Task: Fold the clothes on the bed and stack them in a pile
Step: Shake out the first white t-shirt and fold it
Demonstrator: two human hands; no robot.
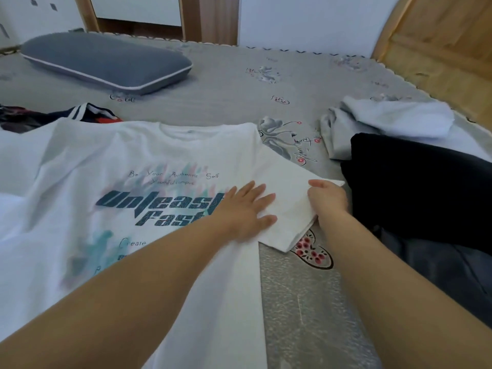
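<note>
A white T-shirt [127, 161] lies spread flat, front up, on the grey floral bedspread [300, 302]. Its print reads "Be Your Authentic Self" and "Youthful campus" in thin script, then "Unleash" and "Fast" in bold teal slanted letters, partly covered by the left forearm, with "Create" below among blurred teal and pink streaks. The left hand [246, 211] presses flat, fingers straight, on the shirt at the base of its sleeve [290, 198]. The right hand [328, 199] pinches the sleeve's hem, fingers curled around the soft cotton. To the right lie a black garment [415, 187] and a crumpled pale grey garment [386, 121]; a striped dark garment [80, 113] lies upper left, near a grey piped pillow [106, 62].
</note>
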